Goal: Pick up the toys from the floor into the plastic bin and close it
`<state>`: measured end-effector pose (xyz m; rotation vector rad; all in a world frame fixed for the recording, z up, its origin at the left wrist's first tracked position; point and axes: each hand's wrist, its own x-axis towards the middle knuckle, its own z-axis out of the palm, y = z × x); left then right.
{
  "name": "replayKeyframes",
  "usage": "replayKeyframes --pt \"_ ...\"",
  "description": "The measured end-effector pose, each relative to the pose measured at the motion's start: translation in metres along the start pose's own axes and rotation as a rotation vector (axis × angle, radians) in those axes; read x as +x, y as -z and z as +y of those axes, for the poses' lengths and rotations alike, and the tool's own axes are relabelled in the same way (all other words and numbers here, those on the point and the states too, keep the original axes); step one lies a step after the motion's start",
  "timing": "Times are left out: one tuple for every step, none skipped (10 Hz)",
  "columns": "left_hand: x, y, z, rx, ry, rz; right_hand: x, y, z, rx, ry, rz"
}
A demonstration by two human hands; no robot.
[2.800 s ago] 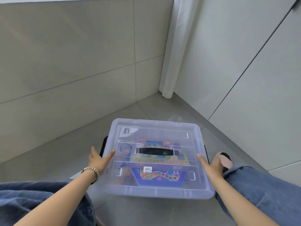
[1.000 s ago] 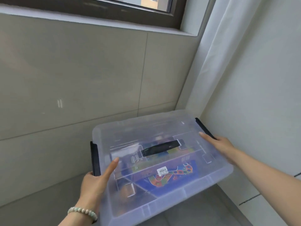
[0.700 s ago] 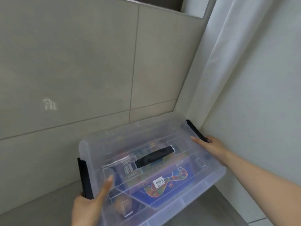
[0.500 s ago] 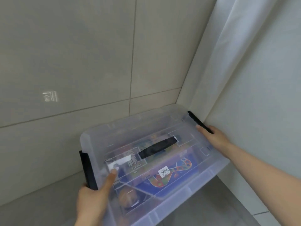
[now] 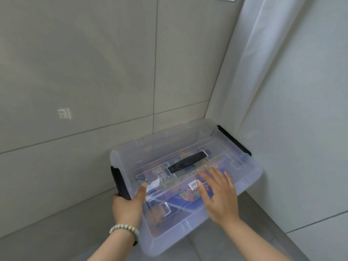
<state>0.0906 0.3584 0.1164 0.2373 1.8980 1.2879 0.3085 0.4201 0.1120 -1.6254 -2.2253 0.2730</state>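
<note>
- Head view: I see the right hand (image 5: 218, 196) has left the right latch (image 5: 233, 140) and lies flat on the lid (image 5: 169, 149), fingers (image 5: 205, 176) spread.
- Left hand (image 5: 128, 206) still grips the left latch (image 5: 119, 182).
- Bin (image 5: 169, 236) is in the corner, closed, toys (image 5: 162, 176) inside; I judge the task nearly done.

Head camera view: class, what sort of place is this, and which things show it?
Probably an indoor corner of a home: large beige wall tiles, a white curtain hanging into the corner, a grey floor, and a lidded plastic bin of toys.
</note>
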Motion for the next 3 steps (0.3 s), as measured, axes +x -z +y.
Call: replayKeyframes --pt "-0.008 0.001 0.004 0.021 -0.014 -0.011 0.001 0.007 -0.003 -0.061 -0.018 -0.095" --pt "-0.026 0.013 0.024 0.079 0.019 -0.045 -0.002 0.025 -0.016 -0.096 -0.081 -0.237" --pt "-0.044 0.034 0.044 0.165 -0.015 -0.011 -0.010 0.054 -0.039 0.026 -0.117 -0.161"
